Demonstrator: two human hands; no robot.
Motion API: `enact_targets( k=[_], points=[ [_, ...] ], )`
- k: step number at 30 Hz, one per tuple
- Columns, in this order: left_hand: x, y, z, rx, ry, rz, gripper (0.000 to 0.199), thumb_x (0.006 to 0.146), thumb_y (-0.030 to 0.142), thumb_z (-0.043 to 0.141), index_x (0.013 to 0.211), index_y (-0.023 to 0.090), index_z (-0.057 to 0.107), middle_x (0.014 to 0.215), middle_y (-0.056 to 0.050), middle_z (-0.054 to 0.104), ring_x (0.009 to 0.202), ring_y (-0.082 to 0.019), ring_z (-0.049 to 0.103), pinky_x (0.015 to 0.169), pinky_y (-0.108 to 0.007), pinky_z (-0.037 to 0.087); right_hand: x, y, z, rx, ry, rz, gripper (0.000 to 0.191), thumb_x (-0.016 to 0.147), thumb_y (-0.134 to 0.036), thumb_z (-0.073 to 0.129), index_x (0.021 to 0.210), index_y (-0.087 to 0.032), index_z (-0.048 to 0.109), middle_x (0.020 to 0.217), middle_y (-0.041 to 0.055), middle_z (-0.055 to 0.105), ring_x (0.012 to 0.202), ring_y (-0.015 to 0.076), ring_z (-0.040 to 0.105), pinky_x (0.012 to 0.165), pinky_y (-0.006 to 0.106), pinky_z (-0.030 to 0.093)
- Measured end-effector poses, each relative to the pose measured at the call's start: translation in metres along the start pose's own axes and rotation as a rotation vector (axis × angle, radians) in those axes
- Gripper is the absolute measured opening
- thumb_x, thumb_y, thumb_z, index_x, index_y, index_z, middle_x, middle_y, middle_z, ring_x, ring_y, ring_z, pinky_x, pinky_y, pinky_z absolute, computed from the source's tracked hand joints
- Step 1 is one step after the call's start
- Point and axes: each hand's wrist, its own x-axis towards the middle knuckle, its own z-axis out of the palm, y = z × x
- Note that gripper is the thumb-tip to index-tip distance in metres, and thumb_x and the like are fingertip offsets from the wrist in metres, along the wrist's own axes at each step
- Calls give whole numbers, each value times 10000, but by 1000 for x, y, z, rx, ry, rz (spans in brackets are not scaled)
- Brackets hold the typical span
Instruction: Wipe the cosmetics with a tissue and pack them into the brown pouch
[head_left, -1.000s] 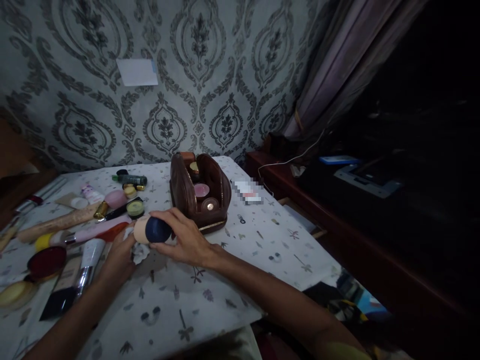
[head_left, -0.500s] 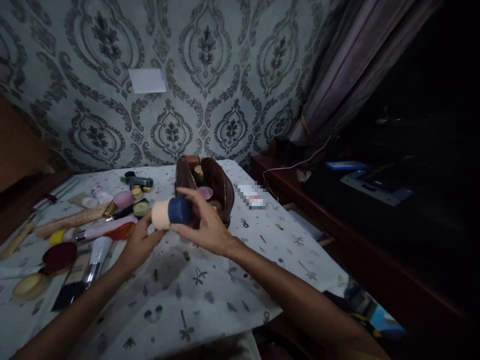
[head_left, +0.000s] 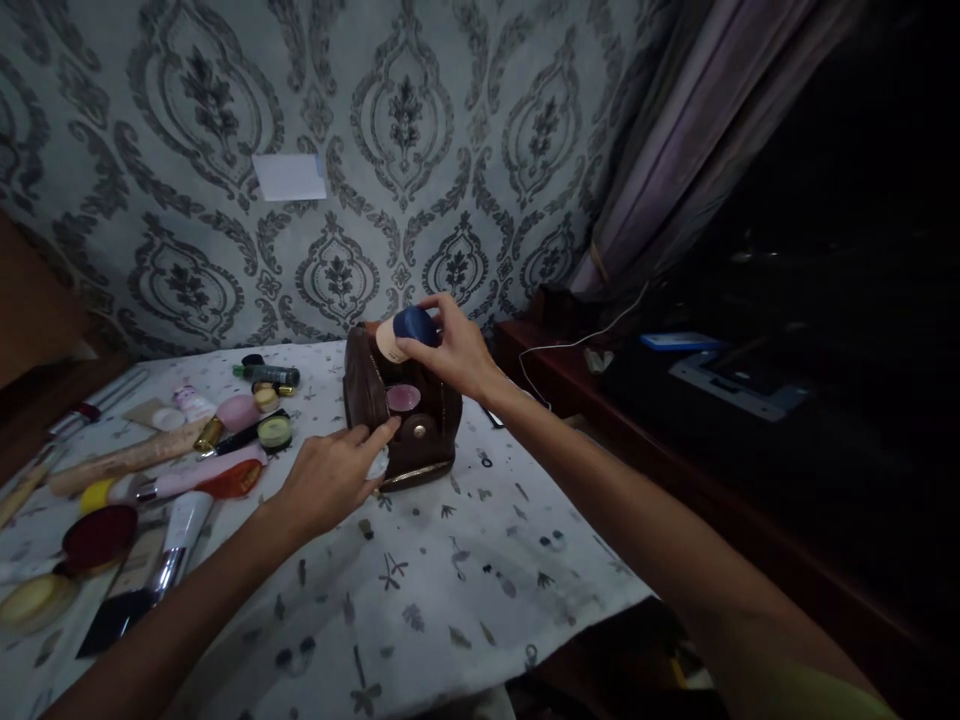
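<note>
Thumb and fingers of my right hand [head_left: 461,350] clasp the blue-lidded jar [head_left: 405,333], tilted above the brown bag [head_left: 363,388], toward its twelve o'clock. At the bag's eight, my left hand [head_left: 330,478] has something whitish [head_left: 379,464] between thumb and forefinger; whether gripped, I can't tell. A pink round container [head_left: 403,398] sits inside the bag.

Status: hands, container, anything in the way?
Right hand gripping blue-topped container over open bag. Left hand at bag's near edge, against whitish thing. Pink round item inside bag.
</note>
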Motion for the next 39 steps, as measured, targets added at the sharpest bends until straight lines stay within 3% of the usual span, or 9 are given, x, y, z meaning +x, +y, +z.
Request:
enact_targets(
  k=[4, 10, 15, 19, 23, 30, 39],
  points=[
    [-3, 0, 5, -34, 6, -11, 621, 929, 246, 580, 1518, 251, 386, 1157, -97, 705, 1010, -276, 708, 737, -340, 557, 13, 3, 1, -340, -235, -78, 560, 798, -352, 677, 1286, -143, 500, 1091, 114, 681, 971, 272, 641, 841, 373, 468],
    [-7, -1, 19, -74, 28, -9, 673, 920, 243, 587, 1545, 271, 340, 1106, -86, 716, 924, -271, 722, 687, -333, 562, 37, 3, 19, -650, -647, -176, 560, 791, -329, 731, 1276, -112, 555, 1203, 149, 687, 1064, 275, 656, 835, 302, 486],
    [-23, -9, 50, -146, 209, 91, 619, 925, 236, 540, 1521, 243, 371, 1050, -88, 737, 849, -253, 734, 669, -334, 575, 55, 4, 41, -826, -823, -174, 552, 746, -233, 764, 1251, -64, 614, 1283, 192, 659, 1134, 278, 652, 830, 264, 510],
    [-40, -17, 75, -235, 398, 162, 452, 937, 218, 491, 1388, 192, 495, 1147, -117, 742, 931, -254, 745, 705, -346, 602, 61, 7, 51, -870, -872, -157, 524, 708, -180, 779, 1199, -41, 662, 1208, 194, 703, 1111, 296, 675, 832, 273, 519],
    [-52, -19, 92, -319, 468, 168, 316, 959, 245, 484, 1258, 189, 571, 1113, -99, 761, 938, -227, 753, 744, -323, 615, 60, 9, 52, -882, -888, -136, 562, 704, -190, 794, 1232, -65, 648, 1210, 188, 709, 1112, 299, 683, 829, 274, 523],
    [-57, -16, 103, -363, 466, 172, 254, 957, 253, 478, 1161, 199, 619, 1041, -80, 778, 844, -206, 765, 713, -303, 623, 55, 13, 51, -879, -843, -112, 538, 752, -177, 755, 1255, -66, 603, 1253, 214, 680, 1178, 311, 655, 883, 286, 506],
    [-58, -13, 103, -389, 371, 126, 263, 944, 243, 477, 1144, 208, 644, 1043, -83, 779, 885, -215, 764, 752, -319, 627, 51, 14, 51, -869, -769, -108, 499, 820, -200, 702, 1285, -68, 577, 1285, 231, 660, 1208, 310, 641, 899, 295, 508]
  ],
)
